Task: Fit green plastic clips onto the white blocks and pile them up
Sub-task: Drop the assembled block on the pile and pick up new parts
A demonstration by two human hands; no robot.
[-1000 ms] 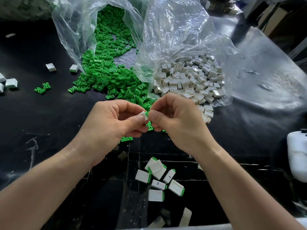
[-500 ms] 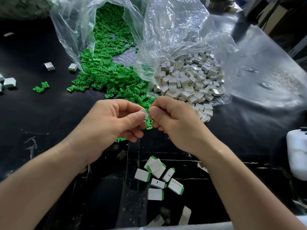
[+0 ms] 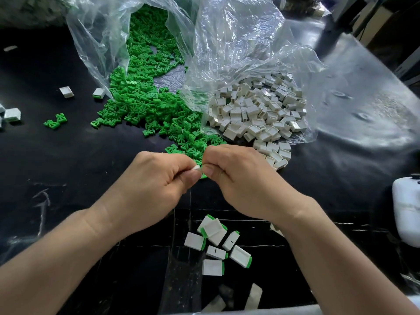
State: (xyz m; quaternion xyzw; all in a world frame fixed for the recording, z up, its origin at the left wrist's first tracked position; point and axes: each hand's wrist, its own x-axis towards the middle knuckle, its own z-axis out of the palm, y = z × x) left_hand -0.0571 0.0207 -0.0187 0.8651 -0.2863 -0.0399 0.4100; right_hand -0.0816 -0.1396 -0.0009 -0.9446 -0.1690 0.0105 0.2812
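Pinching left hand [image 3: 154, 185], right hand [image 3: 241, 178] mostly hide one white block [image 3: 197, 167].

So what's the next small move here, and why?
Probably a final squeeze to press the parts home: the left hand and right hand both pinch one white block between them, the join hidden from view. Dropping it onto the finished pieces nearer the person would come after.

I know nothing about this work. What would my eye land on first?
A bright heap of green clips spills from a clear bag at top centre, with a heap of white blocks in another bag to its right. In the middle, the left hand and right hand pinch one small white block between them; clipped blocks lie nearer the person.
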